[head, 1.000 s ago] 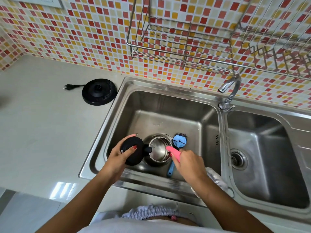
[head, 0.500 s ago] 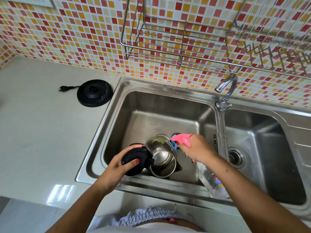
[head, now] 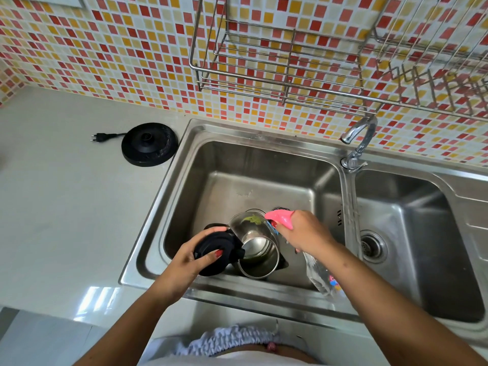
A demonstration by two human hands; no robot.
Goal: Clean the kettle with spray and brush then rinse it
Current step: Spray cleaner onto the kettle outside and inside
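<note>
Two bare hands work over the left basin of a double steel sink (head: 169,215). The left hand (head: 195,257) is curled around the black lid (head: 214,249) of the kettle (head: 254,244), fingers wrapped over its top and the thumb pressed on its near face, so the lid stands swung open on its hinge beside the mouth. The kettle itself stands in the near part of the left basin, tilted so its open mouth faces up toward the camera; its steel inside shows, with a greenish smear high on the far inner wall. The right hand (head: 303,233) is clenched around the neck of a spray bottle (head: 320,278), whose clear body hangs down past the wrist over the sink's front rim. The bottle's pink trigger head (head: 280,217) points left, its nozzle just at the kettle's far rim. Whether a finger presses the trigger cannot be told. A blue brush (head: 272,225) is only glimpsed under the pink head, mostly hidden. On the counter to the left, well apart from the sink's contents, lies the kettle's black base (head: 149,143) with its plug (head: 101,137). The tap (head: 359,141) stands between the basins
</note>
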